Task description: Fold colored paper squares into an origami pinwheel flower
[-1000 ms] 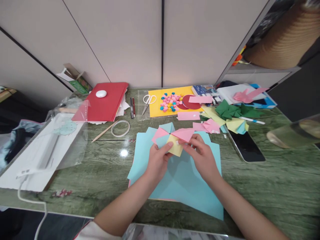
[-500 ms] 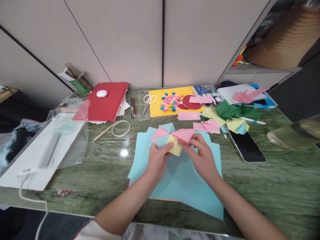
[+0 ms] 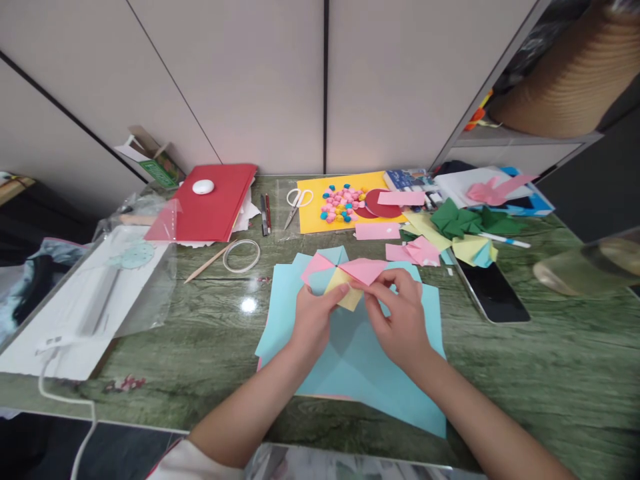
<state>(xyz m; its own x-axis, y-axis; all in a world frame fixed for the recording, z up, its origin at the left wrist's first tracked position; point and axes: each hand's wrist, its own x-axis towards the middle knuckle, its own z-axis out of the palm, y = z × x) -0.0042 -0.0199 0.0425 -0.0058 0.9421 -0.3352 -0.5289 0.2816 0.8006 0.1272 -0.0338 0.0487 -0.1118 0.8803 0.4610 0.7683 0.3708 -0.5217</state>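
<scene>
Between my hands is a folded paper pinwheel (image 3: 364,269) with pink, light blue and pale yellow vanes meeting at a centre point. My left hand (image 3: 315,315) is closed on its lower left, the thumb pressing on the yellow vane. The fingers of my right hand (image 3: 397,313) pinch the edge where the pink and yellow vanes meet, on the right. Below both hands lie large light blue paper sheets (image 3: 365,373), with a pink edge showing underneath. The fingers behind the pinwheel are hidden.
White-handled scissors (image 3: 299,200) lie beyond the sheets, beside a yellow sheet (image 3: 313,217) bearing small coloured balls. A roll of tape (image 3: 242,257) and a wooden stick (image 3: 207,263) are left. Green folded paper (image 3: 453,219) and a phone (image 3: 493,290) lie right, near a clear bottle (image 3: 585,267).
My right fingers have shifted slightly, coming in along the edge of the pink vane and pressing it towards the yellow one. The pinwheel has tilted a little; my left hand keeps its hold.
</scene>
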